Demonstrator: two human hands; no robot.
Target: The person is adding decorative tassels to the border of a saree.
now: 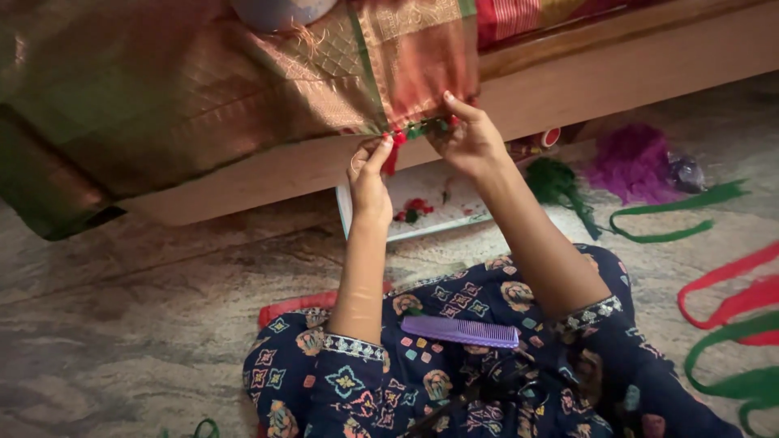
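Red and green tassels (pixel 418 128) hang along the hem of a woven red-gold sari (pixel 414 57) draped over a wooden bed edge (pixel 617 69), which seems to keep the hem taut at working height. Left hand (pixel 369 174) pinches a red tassel, grip together; right hand (pixel 469 139) clamps the hem beside it. Purple comb (pixel 460 332) rests on the lap, with green thread (pixel 560 185) and red strips (pixel 734 296) on the floor nearby.

A dark navy garment printed with small multicoloured floral and square motifs is worn. The short sleeves are edged with pale embroidered trim. Red varnish is seen on the fingernails.
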